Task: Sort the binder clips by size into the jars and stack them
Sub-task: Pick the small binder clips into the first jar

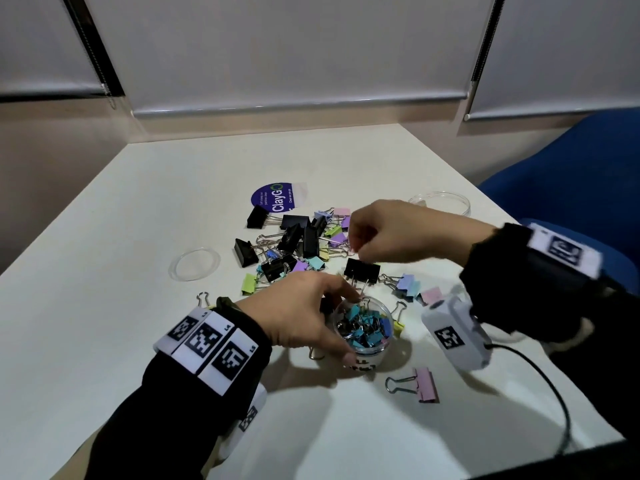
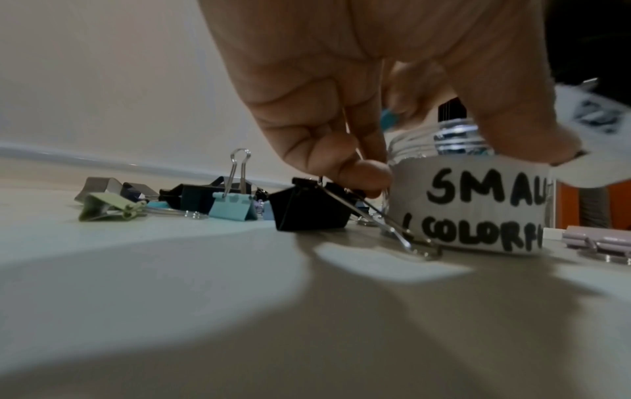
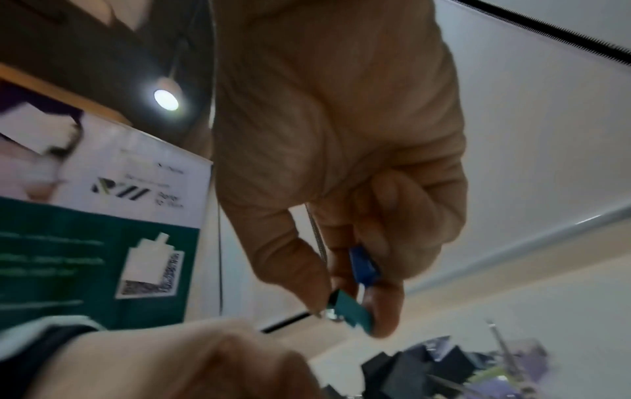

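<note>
A small clear jar (image 1: 363, 329), labelled "SMALL COLORFUL" (image 2: 478, 205), stands near the table's front and holds several small teal and blue clips. My left hand (image 1: 346, 327) grips it, thumb on the near side and fingers (image 2: 345, 162) over the far rim. Above the pile of black and pastel binder clips (image 1: 298, 244), my right hand (image 1: 353, 245) pinches a small teal clip (image 3: 351, 313) and a small blue clip (image 3: 363, 267). A large black clip (image 1: 362, 271) lies just behind the jar.
A clear lid (image 1: 194, 264) lies at the left and a clear dish (image 1: 440, 202) at the back right. A pink clip (image 1: 427, 384) lies by the front, a purple sticker (image 1: 273, 199) behind the pile, a blue chair (image 1: 571, 188) at the right.
</note>
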Motion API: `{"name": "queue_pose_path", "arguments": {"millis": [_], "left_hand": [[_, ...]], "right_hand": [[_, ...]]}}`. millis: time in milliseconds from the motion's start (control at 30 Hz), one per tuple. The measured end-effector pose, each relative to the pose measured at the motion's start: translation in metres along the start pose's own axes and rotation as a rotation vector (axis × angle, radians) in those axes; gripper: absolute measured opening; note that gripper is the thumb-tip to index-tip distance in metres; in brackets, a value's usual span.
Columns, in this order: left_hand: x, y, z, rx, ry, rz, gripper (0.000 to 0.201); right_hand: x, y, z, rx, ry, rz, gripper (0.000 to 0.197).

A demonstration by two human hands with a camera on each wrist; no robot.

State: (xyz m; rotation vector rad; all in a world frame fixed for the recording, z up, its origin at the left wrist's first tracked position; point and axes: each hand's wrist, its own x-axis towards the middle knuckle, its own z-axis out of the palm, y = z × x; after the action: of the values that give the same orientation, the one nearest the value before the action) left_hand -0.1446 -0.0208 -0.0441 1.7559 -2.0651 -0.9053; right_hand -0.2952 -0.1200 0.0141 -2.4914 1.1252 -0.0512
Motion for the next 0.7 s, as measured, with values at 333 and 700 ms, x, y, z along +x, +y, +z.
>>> {"name": "queue_pose_path", "arguments": {"millis": [333, 700], "left_hand": [[0.002, 0.004, 0.002, 0.085, 0.058, -0.001, 0.045], [-0.002, -0.001, -0.003, -0.028, 0.044, -0.054, 0.056]], "right_hand": [[-0.038, -0.017, 0.025, 0.083, -0.07, -0.138, 0.028], [-0.06, 0.006, 0.042, 0.009, -0.058, -0.127, 0.075]]}}
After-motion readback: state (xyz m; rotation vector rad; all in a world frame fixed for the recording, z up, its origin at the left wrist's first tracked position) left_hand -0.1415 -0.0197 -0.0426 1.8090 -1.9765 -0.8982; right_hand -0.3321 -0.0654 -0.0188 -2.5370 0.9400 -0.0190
